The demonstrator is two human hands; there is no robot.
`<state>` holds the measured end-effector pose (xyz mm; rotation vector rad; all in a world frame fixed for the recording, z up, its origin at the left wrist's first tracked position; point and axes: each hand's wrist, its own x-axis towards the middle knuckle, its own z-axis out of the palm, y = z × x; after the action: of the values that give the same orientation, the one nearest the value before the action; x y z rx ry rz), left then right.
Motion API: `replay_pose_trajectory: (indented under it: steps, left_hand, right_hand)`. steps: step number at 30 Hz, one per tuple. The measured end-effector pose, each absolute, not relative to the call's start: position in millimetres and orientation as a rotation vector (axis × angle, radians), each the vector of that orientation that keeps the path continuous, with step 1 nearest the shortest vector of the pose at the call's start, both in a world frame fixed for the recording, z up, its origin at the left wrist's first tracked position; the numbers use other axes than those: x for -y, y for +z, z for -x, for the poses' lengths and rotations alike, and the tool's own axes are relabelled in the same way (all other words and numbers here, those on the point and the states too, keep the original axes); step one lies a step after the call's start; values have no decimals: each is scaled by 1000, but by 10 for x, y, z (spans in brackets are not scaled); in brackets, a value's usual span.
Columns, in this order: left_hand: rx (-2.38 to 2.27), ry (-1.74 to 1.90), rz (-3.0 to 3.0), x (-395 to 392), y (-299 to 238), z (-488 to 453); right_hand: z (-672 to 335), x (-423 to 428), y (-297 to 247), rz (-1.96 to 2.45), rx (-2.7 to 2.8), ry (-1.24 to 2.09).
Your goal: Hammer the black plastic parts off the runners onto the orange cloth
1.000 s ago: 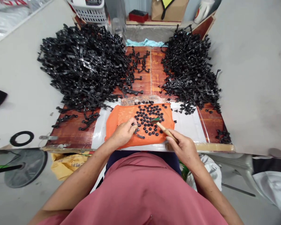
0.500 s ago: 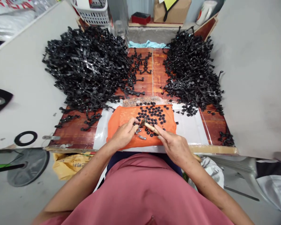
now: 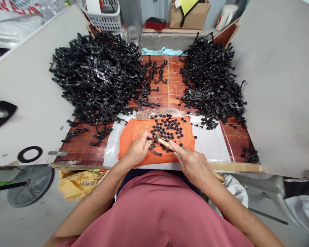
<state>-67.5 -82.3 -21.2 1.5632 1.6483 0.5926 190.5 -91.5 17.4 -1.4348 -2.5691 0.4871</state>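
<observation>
My left hand point(image 3: 136, 151) rests on an orange cloth point(image 3: 134, 132) and pinches a small black metal strip point(image 3: 154, 149) with its fingertips. My right hand point(image 3: 192, 164) is closed round the wooden handle of a small hammer point(image 3: 162, 142). The hammer's head sits just above the strip, beside my left fingertips. Several small black round caps point(image 3: 167, 128) lie scattered over the far half of the cloth.
A big heap of black metal pieces point(image 3: 98, 75) fills the left of the wooden table point(image 3: 170, 85), and another heap point(image 3: 211, 75) fills the right. Grey boards flank both sides. A white basket point(image 3: 103, 17), a cardboard box point(image 3: 189, 13) and a mug point(image 3: 225, 15) stand behind.
My right hand has swung the hammer from the right side of the cloth leftward and down to the strip held by my left hand. The left hand has barely moved.
</observation>
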Motion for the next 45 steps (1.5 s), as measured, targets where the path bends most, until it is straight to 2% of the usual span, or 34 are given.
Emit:
replay_pose_trajectory:
  steps: [5,13,23,33,36,39,42,45]
  left_hand:
    - [-1664,553,-1589,813,-245,689]
    - [-1638,512,-1590,838,-181,677]
    - [-1275,701,-1354,1007,58,649]
    - [-1121,636,-1334,1106,-19,694]
    - [-1266,680,-1640,1159,89,758]
    - [-1419,887,-2224,1213,241,845]
    - [-1228,861,-2683,1228,348,888]
    - [-1114,758,-2860,1227,364,835]
  right_hand:
    - [-1881,911,165,1458,2497,453]
    - [-1774,864,230,1533,2713,466]
    - [-1842,781,132,1317,1850,1117]
    - [-1417,773,26,1135,1662,1617]
    - [-1399,728,57,1155,1548,1750]
    - [-1434,657,126,1067,1424,1970]
    - [-1440,599,163,914,1359,2162]
    - [-1395,592,140,827,1326,2222]
